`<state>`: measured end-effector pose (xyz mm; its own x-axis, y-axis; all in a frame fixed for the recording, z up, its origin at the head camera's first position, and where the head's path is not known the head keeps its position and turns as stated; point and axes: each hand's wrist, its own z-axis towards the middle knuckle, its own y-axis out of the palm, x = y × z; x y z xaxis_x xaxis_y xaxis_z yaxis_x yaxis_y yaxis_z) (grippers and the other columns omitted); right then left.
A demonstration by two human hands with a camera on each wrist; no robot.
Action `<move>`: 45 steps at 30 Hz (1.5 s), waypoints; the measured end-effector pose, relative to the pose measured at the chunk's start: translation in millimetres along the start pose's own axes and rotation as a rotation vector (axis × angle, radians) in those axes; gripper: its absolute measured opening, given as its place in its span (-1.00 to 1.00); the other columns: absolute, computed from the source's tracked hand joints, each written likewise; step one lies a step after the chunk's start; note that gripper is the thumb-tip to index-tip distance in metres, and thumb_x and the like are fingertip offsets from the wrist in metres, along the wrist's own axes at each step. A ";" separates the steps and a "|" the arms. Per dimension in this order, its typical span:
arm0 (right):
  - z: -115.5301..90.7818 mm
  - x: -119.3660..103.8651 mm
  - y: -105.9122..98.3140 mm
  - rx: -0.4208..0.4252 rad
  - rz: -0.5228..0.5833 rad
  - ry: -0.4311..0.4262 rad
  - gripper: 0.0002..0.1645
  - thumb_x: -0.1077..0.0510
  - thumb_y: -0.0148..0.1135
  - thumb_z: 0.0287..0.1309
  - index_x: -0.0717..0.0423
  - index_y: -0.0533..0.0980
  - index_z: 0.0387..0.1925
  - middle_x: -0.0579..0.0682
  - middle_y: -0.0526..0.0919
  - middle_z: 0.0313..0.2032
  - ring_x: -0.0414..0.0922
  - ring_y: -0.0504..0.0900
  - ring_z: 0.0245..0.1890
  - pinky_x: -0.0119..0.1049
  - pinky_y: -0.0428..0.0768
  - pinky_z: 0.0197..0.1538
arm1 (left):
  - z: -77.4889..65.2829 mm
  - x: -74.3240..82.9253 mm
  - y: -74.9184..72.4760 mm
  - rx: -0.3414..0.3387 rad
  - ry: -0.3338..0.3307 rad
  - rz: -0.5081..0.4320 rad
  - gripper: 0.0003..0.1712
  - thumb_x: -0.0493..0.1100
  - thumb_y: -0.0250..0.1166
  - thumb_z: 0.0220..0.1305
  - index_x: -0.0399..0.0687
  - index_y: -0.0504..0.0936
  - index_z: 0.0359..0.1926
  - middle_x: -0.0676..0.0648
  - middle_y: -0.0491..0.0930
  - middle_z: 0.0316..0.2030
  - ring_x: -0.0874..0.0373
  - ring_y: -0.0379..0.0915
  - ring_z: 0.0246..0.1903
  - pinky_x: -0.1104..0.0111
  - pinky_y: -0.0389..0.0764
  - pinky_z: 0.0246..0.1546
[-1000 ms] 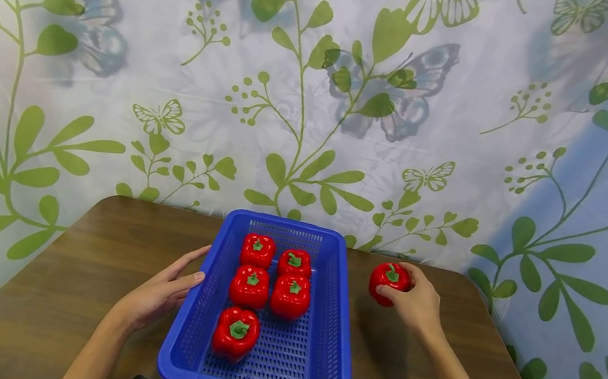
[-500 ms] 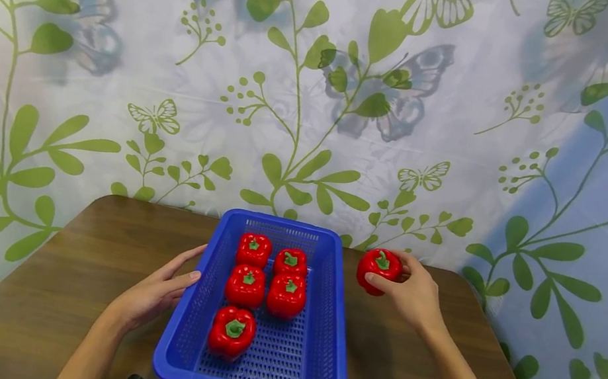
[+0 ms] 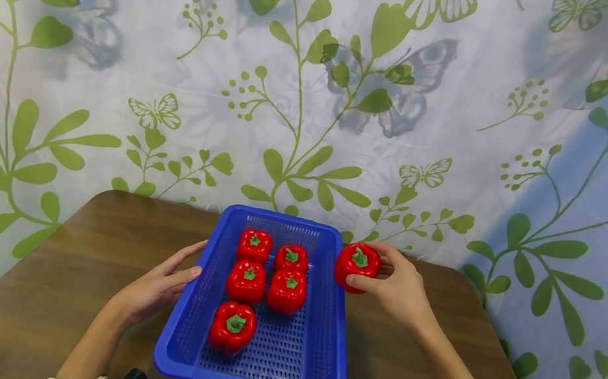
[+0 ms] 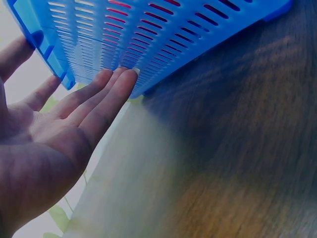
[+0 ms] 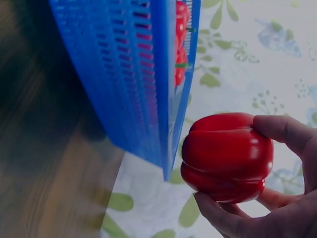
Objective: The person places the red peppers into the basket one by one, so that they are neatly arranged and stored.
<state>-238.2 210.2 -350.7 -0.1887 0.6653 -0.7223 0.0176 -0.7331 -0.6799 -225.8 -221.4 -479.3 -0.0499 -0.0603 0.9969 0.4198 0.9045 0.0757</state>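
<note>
My right hand (image 3: pixel 404 293) grips a red bell pepper (image 3: pixel 357 267) with a green stem between thumb and fingers, beside the right rim of a blue plastic basket (image 3: pixel 338 363). In the right wrist view that pepper (image 5: pixel 225 156) hangs clear of the table, close to the basket wall. Several more red bell peppers sit in the basket, among them one at the front left (image 3: pixel 232 330) and one in the right row (image 3: pixel 287 292). At the basket's left side, my left hand (image 3: pixel 151 291) touches the wall; the left wrist view shows its fingers (image 4: pixel 106 101) extended against the slotted side.
The basket stands on a brown wooden table (image 3: pixel 53 282). Behind the table hangs a pale curtain (image 3: pixel 198 64) printed with green leaves and butterflies. Inside the basket, bare slotted floor (image 3: pixel 275 359) shows at the front right.
My right hand has lifted the bell pepper and carried it left, from over the table to the basket's right rim. My left hand stays at the basket's left side.
</note>
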 end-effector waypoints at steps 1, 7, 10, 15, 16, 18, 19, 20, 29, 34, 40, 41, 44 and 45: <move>-0.9 -2.6 1.1 -0.011 0.005 -0.006 -0.21 -0.06 0.50 0.08 0.00 0.43 0.33 0.17 0.62 0.14 0.14 0.62 0.10 -0.13 0.71 -0.11 | 0.3 0.0 -0.1 -0.001 0.001 -0.001 -0.28 -0.06 -0.01 0.60 0.28 -0.10 0.62 -0.38 0.23 0.46 -0.19 0.48 0.29 0.14 0.60 0.18; -4.6 -13.5 9.9 -0.078 0.032 -0.039 -0.24 -0.05 0.52 0.03 -0.04 0.45 0.28 0.12 0.67 0.08 0.07 0.65 0.05 -0.17 0.71 -0.12 | 1.2 -0.9 -1.3 -0.009 0.012 0.007 -0.27 -0.05 -0.02 0.60 0.26 -0.12 0.62 -0.40 0.20 0.47 -0.21 0.46 0.31 0.15 0.60 0.19; -5.6 -16.6 15.8 -0.117 0.033 -0.044 -0.19 -0.08 0.53 0.02 -0.08 0.44 0.31 0.06 0.67 0.07 0.04 0.63 0.06 -0.20 0.69 -0.11 | 1.3 -1.6 -2.1 -0.008 0.013 0.011 -0.28 -0.05 -0.03 0.61 0.26 -0.12 0.62 -0.40 0.19 0.47 -0.23 0.45 0.32 0.16 0.60 0.19; -7.9 -20.7 26.4 -0.181 0.005 -0.063 -0.11 -0.10 0.55 -0.01 -0.12 0.43 0.37 0.00 0.65 0.04 -0.01 0.61 0.02 -0.23 0.66 -0.12 | 0.7 -2.4 -2.7 -0.010 0.013 0.008 -0.28 -0.06 -0.03 0.61 0.26 -0.12 0.62 -0.41 0.19 0.47 -0.23 0.45 0.31 0.16 0.60 0.18; -8.1 -21.6 28.3 -0.196 0.003 -0.069 -0.12 -0.10 0.55 -0.02 -0.12 0.44 0.37 0.00 0.65 0.02 -0.02 0.61 0.00 -0.23 0.66 -0.12 | 0.9 -2.2 -3.0 -0.010 0.013 0.007 -0.28 -0.06 -0.03 0.61 0.26 -0.12 0.62 -0.41 0.20 0.46 -0.22 0.46 0.31 0.16 0.60 0.18; -8.5 -23.2 31.8 -0.225 0.005 -0.082 -0.13 -0.10 0.56 -0.04 -0.09 0.47 0.35 -0.01 0.65 0.01 -0.04 0.60 -0.03 -0.23 0.66 -0.13 | 1.4 -1.7 -3.7 -0.010 0.012 0.009 -0.28 -0.06 -0.03 0.61 0.26 -0.12 0.62 -0.40 0.20 0.46 -0.22 0.46 0.31 0.15 0.60 0.18; -8.7 -23.8 33.8 -0.240 0.007 -0.089 -0.14 -0.10 0.56 -0.05 -0.08 0.48 0.33 -0.01 0.64 0.01 -0.05 0.61 -0.04 -0.24 0.66 -0.13 | 1.6 -1.6 -4.1 -0.010 0.011 0.009 -0.28 -0.06 -0.03 0.61 0.27 -0.12 0.62 -0.40 0.21 0.46 -0.22 0.46 0.31 0.15 0.59 0.19; -8.8 -24.2 35.9 -0.255 0.009 -0.092 -0.15 -0.10 0.57 -0.06 -0.08 0.49 0.32 -0.01 0.64 0.01 -0.05 0.61 -0.04 -0.24 0.66 -0.13 | 1.9 -1.5 -4.5 -0.008 0.011 0.012 -0.28 -0.06 -0.03 0.61 0.27 -0.11 0.62 -0.40 0.21 0.46 -0.22 0.46 0.31 0.15 0.59 0.19; -11.0 -25.1 55.1 -0.364 0.023 -0.120 -0.16 -0.09 0.57 -0.08 -0.09 0.50 0.29 -0.04 0.66 -0.02 -0.08 0.61 -0.05 -0.24 0.68 -0.14 | 4.8 -0.7 -6.5 -0.011 0.009 0.015 -0.28 -0.05 -0.03 0.61 0.28 -0.11 0.62 -0.39 0.19 0.47 -0.23 0.45 0.31 0.14 0.59 0.20; -13.6 -23.8 61.2 -0.405 0.018 -0.145 -0.16 -0.11 0.58 -0.08 -0.11 0.50 0.29 -0.07 0.68 -0.11 -0.12 0.61 -0.11 -0.24 0.67 -0.15 | 5.3 0.4 -4.9 -0.008 0.006 0.011 -0.29 -0.05 -0.03 0.61 0.30 -0.09 0.62 -0.37 0.21 0.47 -0.21 0.46 0.31 0.15 0.59 0.19; -17.2 -21.4 70.6 -0.430 -0.047 -0.227 -0.14 -0.17 0.58 -0.07 -0.04 0.50 0.29 -0.07 0.68 -0.02 -0.14 0.61 -0.04 -0.26 0.66 -0.09 | 5.6 0.7 -5.4 -0.009 0.005 0.013 -0.29 -0.05 -0.03 0.61 0.29 -0.09 0.62 -0.38 0.22 0.46 -0.18 0.48 0.30 0.14 0.59 0.19; -17.7 -21.0 72.3 -0.433 -0.057 -0.238 -0.13 -0.18 0.58 -0.07 -0.04 0.50 0.29 -0.08 0.67 0.00 -0.15 0.61 -0.02 -0.27 0.66 -0.08 | 5.5 0.5 -5.7 -0.009 0.006 0.017 -0.29 -0.04 -0.03 0.61 0.28 -0.10 0.62 -0.38 0.22 0.46 -0.19 0.48 0.30 0.14 0.59 0.19; -18.9 -19.1 77.4 -0.434 -0.086 -0.262 -0.15 -0.22 0.58 -0.08 -0.07 0.52 0.26 -0.15 0.68 -0.02 -0.16 0.61 -0.02 -0.27 0.65 -0.07 | 5.7 0.2 -5.7 -0.005 -0.003 0.014 -0.29 -0.04 -0.03 0.60 0.30 -0.10 0.62 -0.37 0.22 0.47 -0.19 0.46 0.31 0.13 0.58 0.20; -19.4 -18.2 78.9 -0.434 -0.099 -0.271 -0.15 -0.23 0.58 -0.09 -0.08 0.52 0.25 -0.18 0.68 -0.03 -0.18 0.61 -0.03 -0.28 0.64 -0.08 | 5.8 -0.1 -5.6 -0.001 -0.009 0.012 -0.29 -0.04 -0.02 0.60 0.31 -0.09 0.62 -0.36 0.21 0.47 -0.19 0.46 0.31 0.13 0.58 0.20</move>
<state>-214.3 143.0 -393.6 -0.4565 0.6257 -0.6326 0.3817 -0.5045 -0.7745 -233.4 -224.1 -479.9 -0.0525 -0.0456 0.9976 0.4215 0.9046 0.0636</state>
